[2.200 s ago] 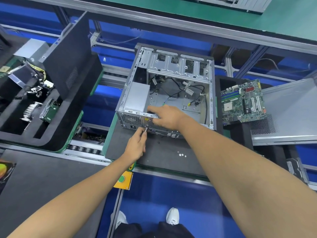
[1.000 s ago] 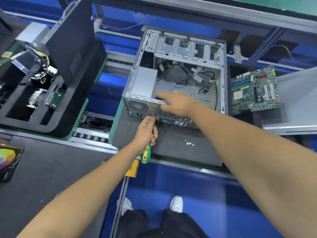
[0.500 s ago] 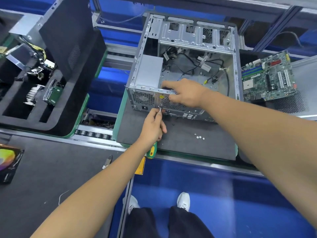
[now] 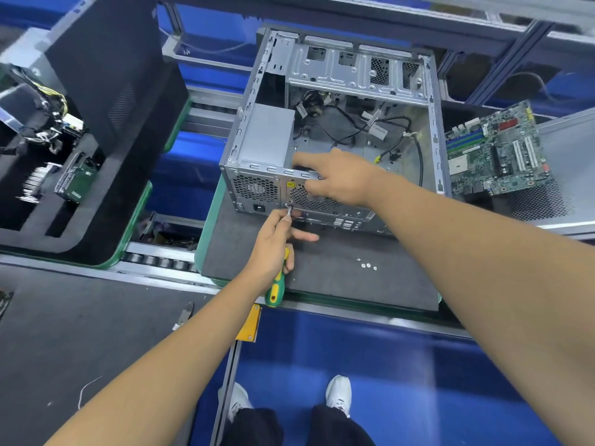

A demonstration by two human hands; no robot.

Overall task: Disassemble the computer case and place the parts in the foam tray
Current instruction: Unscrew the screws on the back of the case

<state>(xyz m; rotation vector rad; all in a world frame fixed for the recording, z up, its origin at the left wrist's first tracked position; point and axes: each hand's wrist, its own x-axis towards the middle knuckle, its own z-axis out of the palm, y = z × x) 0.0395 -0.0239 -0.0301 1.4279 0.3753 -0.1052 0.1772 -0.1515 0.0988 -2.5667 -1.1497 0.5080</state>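
Case point(image 4: 335, 75) rear faces person | left hand point(image 4: 272, 244) grips screwdriver point(image 4: 276, 286) | right hand point(image 4: 335, 178) clasps top edge

One computer case point(image 4: 341, 123), one motherboard point(image 4: 497, 149), one screwdriver point(image 4: 277, 284), four loose screws point(image 4: 367, 264), one foam tray point(image 4: 80, 175), two hands.

Open silver computer case point(image 4: 351, 78) on its side on grey mat, black foam tray point(image 4: 106, 226) left.
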